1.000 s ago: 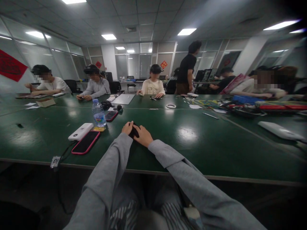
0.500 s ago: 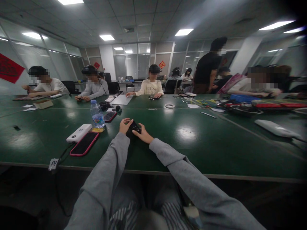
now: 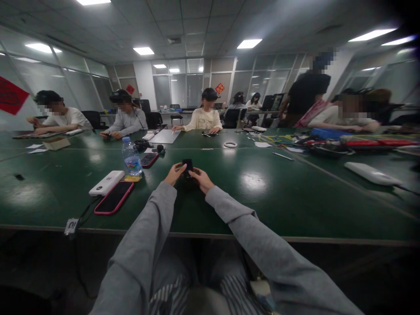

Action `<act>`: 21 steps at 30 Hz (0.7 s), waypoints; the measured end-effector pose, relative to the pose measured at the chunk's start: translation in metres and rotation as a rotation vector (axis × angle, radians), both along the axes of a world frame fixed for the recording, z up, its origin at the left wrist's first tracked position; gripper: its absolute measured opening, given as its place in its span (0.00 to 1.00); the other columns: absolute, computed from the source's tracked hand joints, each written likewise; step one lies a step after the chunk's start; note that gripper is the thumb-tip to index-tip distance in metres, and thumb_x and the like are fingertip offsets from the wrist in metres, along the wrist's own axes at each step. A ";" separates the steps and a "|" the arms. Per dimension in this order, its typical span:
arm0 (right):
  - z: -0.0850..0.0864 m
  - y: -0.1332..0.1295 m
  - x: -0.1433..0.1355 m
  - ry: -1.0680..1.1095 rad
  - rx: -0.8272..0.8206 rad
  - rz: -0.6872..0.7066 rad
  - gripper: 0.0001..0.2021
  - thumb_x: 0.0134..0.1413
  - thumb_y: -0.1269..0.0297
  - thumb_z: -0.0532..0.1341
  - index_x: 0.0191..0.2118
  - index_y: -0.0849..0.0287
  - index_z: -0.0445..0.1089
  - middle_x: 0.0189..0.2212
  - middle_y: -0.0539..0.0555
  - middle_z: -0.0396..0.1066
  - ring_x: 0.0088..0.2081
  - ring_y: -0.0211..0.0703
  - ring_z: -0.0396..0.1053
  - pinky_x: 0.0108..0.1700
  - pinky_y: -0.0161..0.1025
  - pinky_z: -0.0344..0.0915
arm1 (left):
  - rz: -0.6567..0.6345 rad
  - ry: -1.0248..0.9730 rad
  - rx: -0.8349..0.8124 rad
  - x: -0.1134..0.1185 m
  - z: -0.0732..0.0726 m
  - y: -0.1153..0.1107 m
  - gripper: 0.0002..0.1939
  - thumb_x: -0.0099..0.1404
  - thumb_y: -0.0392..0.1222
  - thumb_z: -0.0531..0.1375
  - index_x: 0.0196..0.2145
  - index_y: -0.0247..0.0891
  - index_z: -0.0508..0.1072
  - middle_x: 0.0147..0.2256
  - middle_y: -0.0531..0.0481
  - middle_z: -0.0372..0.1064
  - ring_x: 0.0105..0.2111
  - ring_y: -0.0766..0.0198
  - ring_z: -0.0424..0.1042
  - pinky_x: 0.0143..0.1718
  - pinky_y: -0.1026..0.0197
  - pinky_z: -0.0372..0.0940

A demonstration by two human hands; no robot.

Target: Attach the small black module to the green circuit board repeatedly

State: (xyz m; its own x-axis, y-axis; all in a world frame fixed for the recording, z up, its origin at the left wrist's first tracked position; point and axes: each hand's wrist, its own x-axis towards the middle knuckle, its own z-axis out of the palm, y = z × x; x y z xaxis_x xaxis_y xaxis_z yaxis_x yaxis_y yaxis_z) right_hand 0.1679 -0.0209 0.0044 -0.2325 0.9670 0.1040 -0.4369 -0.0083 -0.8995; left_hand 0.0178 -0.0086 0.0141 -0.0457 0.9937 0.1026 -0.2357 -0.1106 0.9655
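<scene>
Between my two hands, just above the green table (image 3: 249,214), is a small black boxy object (image 3: 187,164) with a flat, squarish upper face; its exact kind is unclear. My left hand (image 3: 173,174) grips its left side, thumb against the face. From the right, my right hand (image 3: 202,180) pinches its lower part, with the thumb across the front. Fingers cover much of the lower portion, which looks dark and has small light marks.
On the left are a water bottle (image 3: 131,159), a white power bank (image 3: 106,183) with a cable and a pink-edged phone (image 3: 114,197). A second phone (image 3: 150,159), a white ring (image 3: 230,144), a pen (image 3: 282,156) and a white device (image 3: 372,173) lie farther off. Several people sit across.
The black object has turned from a tilted pose to more upright, its square face now showing between my hands. A standing person in the back has moved right.
</scene>
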 end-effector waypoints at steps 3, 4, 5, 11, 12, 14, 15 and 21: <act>0.001 0.005 0.005 0.038 -0.020 -0.039 0.24 0.40 0.68 0.69 0.45 0.63 0.64 0.33 0.52 0.69 0.33 0.35 0.69 0.37 0.33 0.68 | -0.080 0.075 -0.010 0.001 -0.004 0.000 0.37 0.44 0.48 0.70 0.49 0.31 0.64 0.37 0.40 0.71 0.34 0.61 0.72 0.41 0.55 0.65; 0.001 0.006 0.007 0.042 -0.026 -0.036 0.24 0.40 0.68 0.69 0.46 0.63 0.63 0.33 0.51 0.69 0.32 0.35 0.68 0.36 0.33 0.68 | -0.078 0.103 0.008 0.000 -0.004 0.000 0.37 0.43 0.46 0.70 0.49 0.31 0.65 0.37 0.41 0.71 0.35 0.61 0.72 0.42 0.55 0.65; 0.001 0.006 0.008 0.045 -0.029 -0.028 0.24 0.39 0.68 0.69 0.46 0.62 0.63 0.32 0.51 0.69 0.32 0.35 0.68 0.36 0.33 0.68 | -0.069 0.124 0.029 0.000 -0.004 0.000 0.38 0.42 0.46 0.71 0.50 0.31 0.65 0.37 0.41 0.71 0.36 0.60 0.72 0.43 0.54 0.65; 0.001 0.004 0.010 0.052 -0.027 0.013 0.26 0.39 0.69 0.69 0.47 0.61 0.62 0.33 0.51 0.68 0.32 0.36 0.68 0.35 0.33 0.67 | -0.074 0.128 0.088 -0.005 -0.003 -0.002 0.39 0.41 0.43 0.71 0.51 0.31 0.65 0.38 0.40 0.71 0.39 0.58 0.71 0.45 0.52 0.64; 0.001 0.004 0.010 0.052 -0.028 0.017 0.26 0.39 0.69 0.69 0.46 0.61 0.62 0.33 0.51 0.69 0.32 0.36 0.68 0.34 0.33 0.67 | -0.078 0.127 0.091 -0.005 -0.004 -0.002 0.39 0.41 0.43 0.71 0.51 0.31 0.65 0.38 0.40 0.71 0.39 0.58 0.71 0.45 0.52 0.64; -0.001 0.005 0.010 0.046 -0.036 0.026 0.26 0.39 0.69 0.69 0.46 0.61 0.62 0.33 0.51 0.69 0.32 0.36 0.68 0.33 0.32 0.67 | -0.080 0.130 0.094 -0.006 -0.005 0.000 0.38 0.41 0.43 0.72 0.50 0.31 0.67 0.37 0.40 0.72 0.39 0.58 0.72 0.45 0.52 0.63; -0.002 0.006 0.010 0.044 -0.040 0.030 0.25 0.39 0.69 0.69 0.46 0.61 0.62 0.33 0.51 0.69 0.32 0.36 0.68 0.33 0.32 0.67 | -0.075 0.132 0.092 -0.006 -0.006 0.000 0.38 0.40 0.43 0.72 0.49 0.31 0.67 0.36 0.41 0.72 0.38 0.58 0.72 0.45 0.52 0.63; -0.002 0.005 0.010 0.067 -0.056 0.059 0.26 0.37 0.69 0.70 0.46 0.61 0.62 0.32 0.51 0.68 0.31 0.36 0.69 0.34 0.33 0.67 | -0.095 0.143 0.092 -0.007 -0.006 0.000 0.36 0.38 0.43 0.72 0.46 0.29 0.70 0.33 0.42 0.73 0.34 0.60 0.72 0.43 0.55 0.63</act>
